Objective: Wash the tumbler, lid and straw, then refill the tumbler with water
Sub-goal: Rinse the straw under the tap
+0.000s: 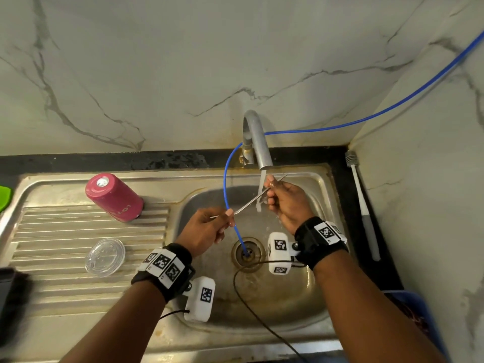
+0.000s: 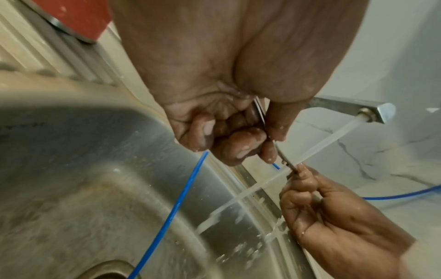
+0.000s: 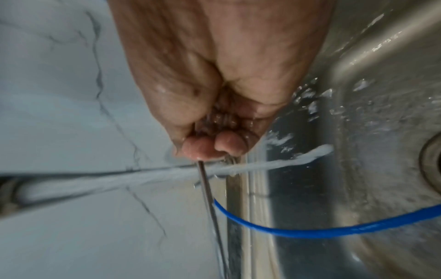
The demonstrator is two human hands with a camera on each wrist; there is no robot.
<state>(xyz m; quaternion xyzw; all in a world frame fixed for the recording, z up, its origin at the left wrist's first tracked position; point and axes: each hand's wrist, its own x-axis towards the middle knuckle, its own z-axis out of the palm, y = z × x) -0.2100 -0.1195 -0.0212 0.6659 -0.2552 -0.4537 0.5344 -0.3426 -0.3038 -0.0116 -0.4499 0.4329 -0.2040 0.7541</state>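
Note:
A thin metal straw (image 1: 251,202) slants across the sink basin, under the water running from the faucet (image 1: 258,142). My left hand (image 1: 226,218) pinches its lower end and my right hand (image 1: 271,186) pinches its upper end beside the stream. In the left wrist view the left fingers (image 2: 241,143) curl round the straw (image 2: 285,160). In the right wrist view the straw (image 3: 207,192) runs out from the wet right fingertips (image 3: 214,147). The pink tumbler (image 1: 114,196) stands upside down on the drainboard. Its clear lid (image 1: 105,257) lies flat nearer to me.
A blue tube (image 1: 226,184) loops from the wall past the faucet down into the drain (image 1: 247,254). A long bottle brush (image 1: 362,205) lies on the dark counter to the right of the steel sink (image 1: 322,179). Black wrist-camera cables trail over the basin's front.

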